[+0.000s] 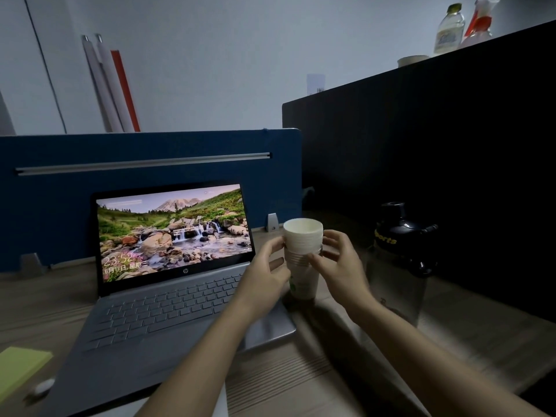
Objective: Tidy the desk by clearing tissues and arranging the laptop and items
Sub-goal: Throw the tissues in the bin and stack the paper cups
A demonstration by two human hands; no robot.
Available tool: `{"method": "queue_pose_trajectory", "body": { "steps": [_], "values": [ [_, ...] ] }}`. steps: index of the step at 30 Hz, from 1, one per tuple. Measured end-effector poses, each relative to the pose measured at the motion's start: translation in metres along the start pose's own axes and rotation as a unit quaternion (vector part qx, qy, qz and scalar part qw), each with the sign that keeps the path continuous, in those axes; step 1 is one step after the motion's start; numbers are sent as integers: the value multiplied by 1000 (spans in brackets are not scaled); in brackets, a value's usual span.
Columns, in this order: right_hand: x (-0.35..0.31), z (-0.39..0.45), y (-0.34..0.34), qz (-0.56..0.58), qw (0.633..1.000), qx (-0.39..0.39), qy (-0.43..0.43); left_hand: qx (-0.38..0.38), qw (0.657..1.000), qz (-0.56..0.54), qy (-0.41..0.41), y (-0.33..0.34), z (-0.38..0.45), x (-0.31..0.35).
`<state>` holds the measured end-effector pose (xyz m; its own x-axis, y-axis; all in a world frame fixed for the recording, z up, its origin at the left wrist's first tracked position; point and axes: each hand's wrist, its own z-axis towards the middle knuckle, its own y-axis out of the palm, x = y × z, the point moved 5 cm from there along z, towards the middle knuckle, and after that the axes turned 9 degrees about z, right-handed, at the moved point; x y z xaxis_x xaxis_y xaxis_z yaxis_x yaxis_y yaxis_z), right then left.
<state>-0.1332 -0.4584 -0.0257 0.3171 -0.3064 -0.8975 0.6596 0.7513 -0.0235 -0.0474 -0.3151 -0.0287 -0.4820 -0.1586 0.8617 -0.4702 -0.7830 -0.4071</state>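
— Why are both hands on it?
— Our left hand [266, 267] and right hand [338, 260] curl round the stack of paper cups [302, 257] at frame centre, steadying it. Behind-left, the laptop [168, 266] stands open.

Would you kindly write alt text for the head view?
Both hands, left and right, grip a stack of paper cups beside an open laptop on a wooden desk. A dark bottle stands to the right.
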Motion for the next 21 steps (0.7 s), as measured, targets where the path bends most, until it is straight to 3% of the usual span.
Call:
{"method": "queue_pose_trajectory", "body": {
  "steps": [12,21],
  "values": [
    [25,-23,-1,-21,998,-36,54,-25,998,40,-50,5,-21,-11],
    [40,-48,-13,-61,993,-49,85,-32,995,87,-42,-2,-42,-16]
  ]
}}
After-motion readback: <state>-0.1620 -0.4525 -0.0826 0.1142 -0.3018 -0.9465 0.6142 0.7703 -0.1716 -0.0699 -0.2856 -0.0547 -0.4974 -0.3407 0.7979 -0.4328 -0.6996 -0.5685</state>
